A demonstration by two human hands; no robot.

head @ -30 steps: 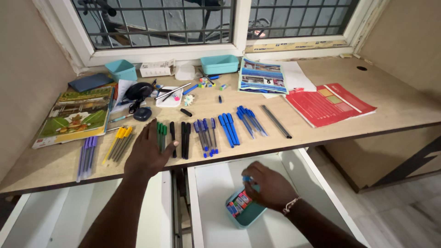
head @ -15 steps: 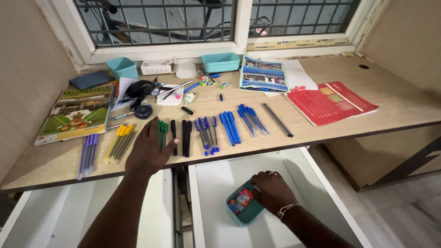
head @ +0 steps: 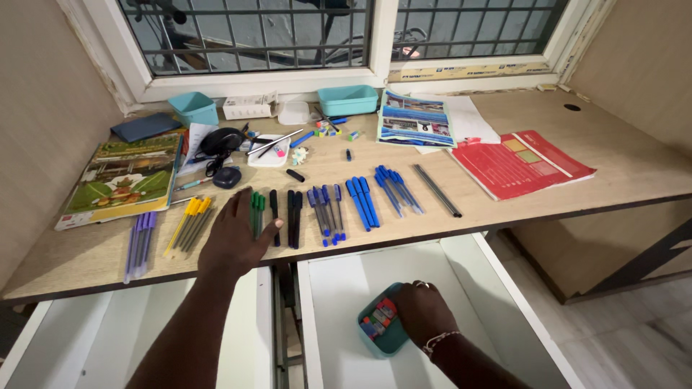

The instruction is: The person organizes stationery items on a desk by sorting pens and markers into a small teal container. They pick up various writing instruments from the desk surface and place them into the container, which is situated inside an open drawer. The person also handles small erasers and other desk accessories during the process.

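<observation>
R hand (head: 424, 311) had dropped from above the tray (head: 382, 333) to grip its right side, tray just left of it in drawer (head: 339, 288); L hand (head: 234, 234) lay flat, open on desk (head: 634, 173) by pens (head: 256, 212).

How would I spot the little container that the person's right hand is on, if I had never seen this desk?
Start at the long wooden desk under the window and look below its front edge, into the open white drawer on the right. The small teal box sits there under the right hand. It is the only thing seen in that drawer and holds small red and blue items.
</observation>
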